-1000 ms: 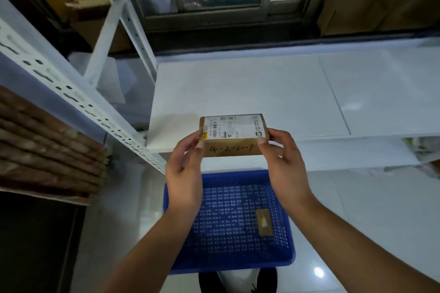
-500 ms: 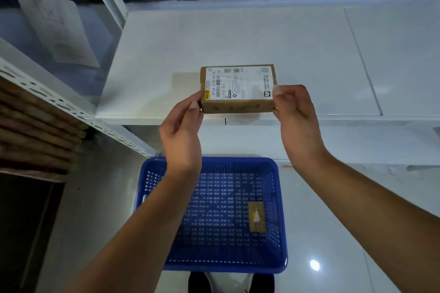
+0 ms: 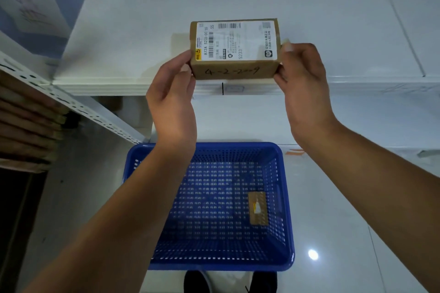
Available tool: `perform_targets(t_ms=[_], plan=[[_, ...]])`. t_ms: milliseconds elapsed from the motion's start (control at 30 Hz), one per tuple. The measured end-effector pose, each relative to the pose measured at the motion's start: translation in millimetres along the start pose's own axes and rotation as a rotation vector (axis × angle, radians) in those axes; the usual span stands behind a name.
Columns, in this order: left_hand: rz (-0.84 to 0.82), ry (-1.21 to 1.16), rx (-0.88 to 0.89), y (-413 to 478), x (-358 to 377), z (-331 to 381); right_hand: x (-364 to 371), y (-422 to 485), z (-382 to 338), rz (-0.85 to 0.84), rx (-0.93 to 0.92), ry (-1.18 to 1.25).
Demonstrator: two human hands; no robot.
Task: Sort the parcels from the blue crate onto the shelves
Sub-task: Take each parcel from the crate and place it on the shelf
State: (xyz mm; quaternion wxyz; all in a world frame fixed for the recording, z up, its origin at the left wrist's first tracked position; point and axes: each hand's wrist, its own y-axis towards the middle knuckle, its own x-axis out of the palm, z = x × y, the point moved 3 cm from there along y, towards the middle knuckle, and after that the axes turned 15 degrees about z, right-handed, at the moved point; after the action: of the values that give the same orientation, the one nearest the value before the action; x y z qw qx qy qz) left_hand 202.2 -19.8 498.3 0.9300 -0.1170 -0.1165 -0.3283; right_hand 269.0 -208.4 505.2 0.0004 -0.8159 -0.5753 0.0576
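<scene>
Both ends of the small brown cardboard parcel (image 3: 234, 54) are pinched, your left grip (image 3: 173, 102) on one, right grip (image 3: 304, 93) on the other, at the front edge of the white shelf (image 3: 142, 31), above the blue plastic crate (image 3: 238, 146).

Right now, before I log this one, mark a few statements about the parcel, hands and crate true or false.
1. The left hand and right hand both hold the parcel. True.
2. The parcel's label faces down. False: the white label faces up, toward the camera.
3. The crate is full of parcels. False: only one small brown piece shows in it.
4. The crate stands on the floor below the shelf. True.
5. The parcel's near side bears handwriting. True.
</scene>
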Motion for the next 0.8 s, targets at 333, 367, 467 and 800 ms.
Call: perform_targets(t_ms=[333,367,467,800], plan=[[0.030,-0.004,-0.114,8,2,-2,1,-1,7,0.016,-0.013,-0.024],[0.027,-0.003,-0.112,8,2,-1,1,-1,7,0.021,-0.007,-0.021],[0.031,0.020,-0.123,12,2,-1,1,0,7,0.034,0.010,-0.015],[-0.024,0.122,-0.054,21,-5,-2,0,3,8,0.056,0.011,-0.041]])
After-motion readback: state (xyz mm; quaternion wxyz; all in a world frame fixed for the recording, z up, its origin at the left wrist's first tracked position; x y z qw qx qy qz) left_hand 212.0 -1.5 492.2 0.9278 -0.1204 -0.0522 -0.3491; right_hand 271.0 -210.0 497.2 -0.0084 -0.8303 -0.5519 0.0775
